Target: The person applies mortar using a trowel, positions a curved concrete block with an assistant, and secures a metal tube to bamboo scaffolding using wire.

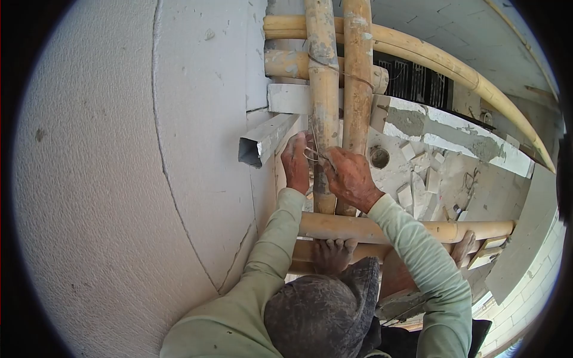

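Note:
Two upright bamboo poles, a mottled left one (324, 107) and a browner right one (356, 77), stand side by side in front of me. A thin wire (311, 154) loops between my hands at the left pole. My left hand (295, 164), left of that pole, pinches one part of the wire. My right hand (353, 178) lies across the poles, its curled fingers closed on the wire near the left pole's face. The exact ends of the wire are hidden by my fingers. Just left of my left hand, an open-ended square metal tube (268, 138) juts out.
A pale block wall (197, 119) rises close on the left. Horizontal bamboo (406, 230) crosses below my hands, with bare feet (334, 253) on the poles. A curved bamboo pole (453, 62) arcs right. Below lie broken blocks (421, 191) and a round container (379, 157).

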